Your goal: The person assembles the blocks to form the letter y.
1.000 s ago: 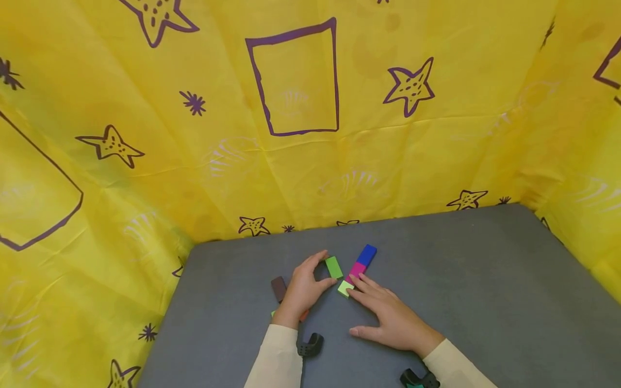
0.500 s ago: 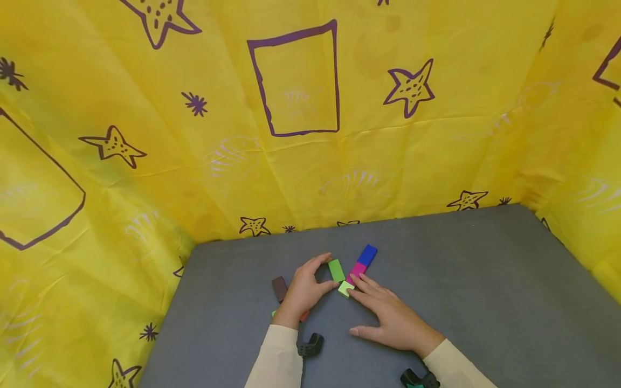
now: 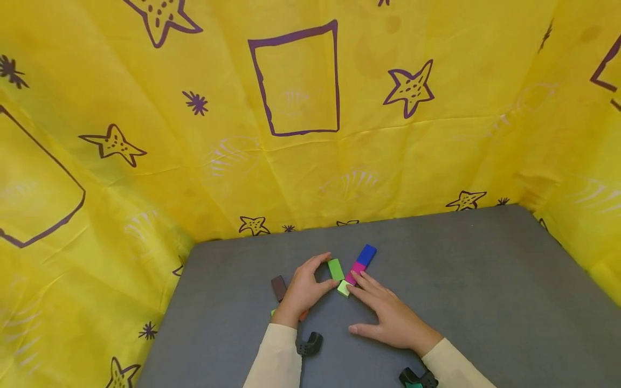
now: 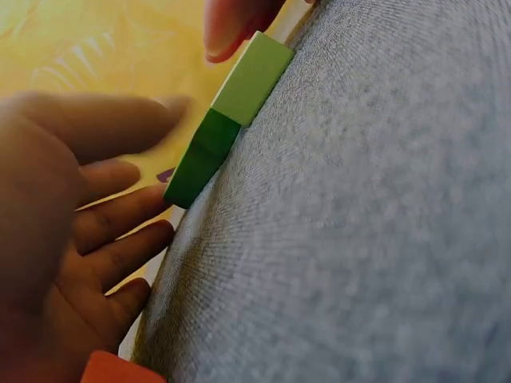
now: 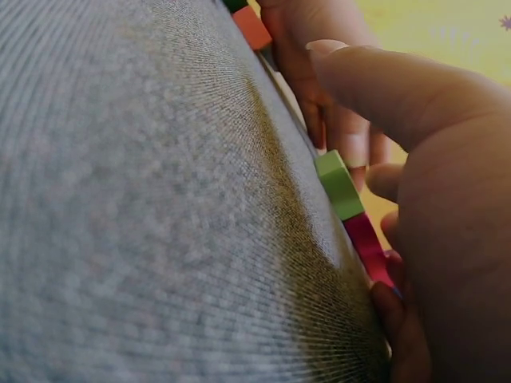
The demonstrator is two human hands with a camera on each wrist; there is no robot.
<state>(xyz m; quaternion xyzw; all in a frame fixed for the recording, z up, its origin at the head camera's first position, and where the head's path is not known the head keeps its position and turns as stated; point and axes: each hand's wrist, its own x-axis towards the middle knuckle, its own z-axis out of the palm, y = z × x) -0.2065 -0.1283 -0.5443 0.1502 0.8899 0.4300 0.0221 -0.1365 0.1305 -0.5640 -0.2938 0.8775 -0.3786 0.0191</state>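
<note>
Left hand pinches green block; right hand, fingers extended, touches pink block and pale-green block, all inside tabletop's far edge. Uneven thumb pressure could likely skew the joint.

Blocks on the table

Worktop: matte grey, fine-textured surface in the wrist views. Yellow fabric backdrop rises behind the far edge and continues beyond the left and right edges; creases visible. Print: purple-outlined starfish, spiky bursts, angular frames, pale shell motifs. Lighting soft; fabric paler toward the lower left.
</note>
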